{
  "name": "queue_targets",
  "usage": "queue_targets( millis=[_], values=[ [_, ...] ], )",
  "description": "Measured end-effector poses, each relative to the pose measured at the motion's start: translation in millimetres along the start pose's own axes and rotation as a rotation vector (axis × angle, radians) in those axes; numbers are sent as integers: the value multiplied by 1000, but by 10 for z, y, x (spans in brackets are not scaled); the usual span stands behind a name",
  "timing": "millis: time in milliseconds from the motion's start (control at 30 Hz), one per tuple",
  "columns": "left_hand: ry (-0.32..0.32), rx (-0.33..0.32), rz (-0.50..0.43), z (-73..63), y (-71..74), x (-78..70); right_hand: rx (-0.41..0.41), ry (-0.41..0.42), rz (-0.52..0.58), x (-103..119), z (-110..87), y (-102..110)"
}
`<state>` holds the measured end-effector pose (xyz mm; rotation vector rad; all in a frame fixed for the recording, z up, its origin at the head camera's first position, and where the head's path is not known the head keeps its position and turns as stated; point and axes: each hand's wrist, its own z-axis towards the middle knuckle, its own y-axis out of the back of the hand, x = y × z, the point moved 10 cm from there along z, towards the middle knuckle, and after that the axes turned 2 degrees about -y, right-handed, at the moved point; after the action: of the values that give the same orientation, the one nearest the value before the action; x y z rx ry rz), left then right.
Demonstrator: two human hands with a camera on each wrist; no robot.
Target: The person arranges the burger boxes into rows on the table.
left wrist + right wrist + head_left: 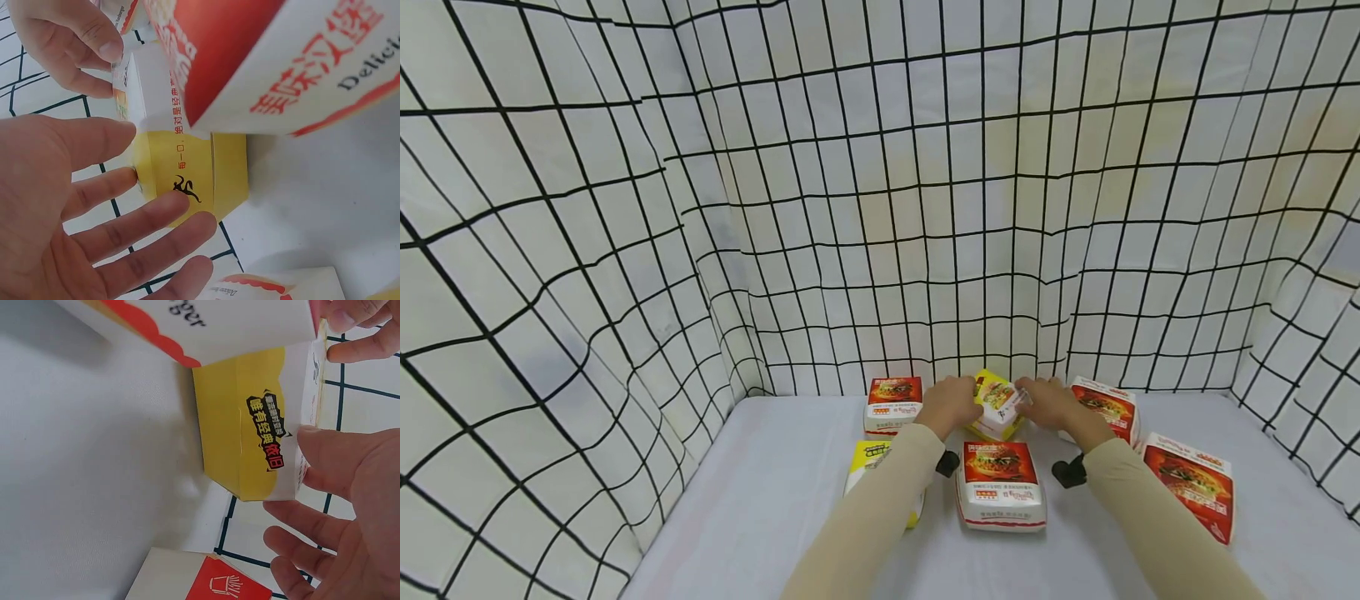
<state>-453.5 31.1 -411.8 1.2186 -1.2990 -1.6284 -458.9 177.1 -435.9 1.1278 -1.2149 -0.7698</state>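
A small yellow-and-white burger box point(997, 406) stands near the back of the table between my two hands. On its left side, my left hand point(951, 403) touches the upper edge with thumb and index fingertips. That hand's other fingers point(144, 225) spread out straight beside the box's yellow wall point(181, 169). Opposite, my right hand point(1051, 404) pinches the upper edge between thumb point(325, 447) and index finger. Its remaining fingers bend loosely past the box's corner. A larger red-and-white burger box point(1000, 487) sits in front, close below both wrists.
Red-and-white boxes stand at the back left point(892, 406), behind my right wrist point(1105, 408) and farther right point(1191, 483). Another yellow box point(868, 457) is partly hidden by my left sleeve. Black netting point(895, 208) over white sheeting lines the back and sides.
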Motion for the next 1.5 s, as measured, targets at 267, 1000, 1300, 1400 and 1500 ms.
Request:
queue_targets(
  millis=[267, 1000, 1300, 1400, 1500],
  values=[
    [-6, 13, -1, -30, -6, 20, -16, 22, -1, -1, -22, -6],
    [8, 109, -16, -28, -106, 78, -4, 42, 7, 18, -58, -71],
    [20, 157, -32, -17, -168, 91, 10, 21, 30, 18, -70, -91],
    [31, 169, -52, -16, -179, 103, -1, 31, 35, 42, -80, -78],
    [40, 170, -59, -24, -176, 113, -7, 41, 35, 62, -92, -74]
  ],
)
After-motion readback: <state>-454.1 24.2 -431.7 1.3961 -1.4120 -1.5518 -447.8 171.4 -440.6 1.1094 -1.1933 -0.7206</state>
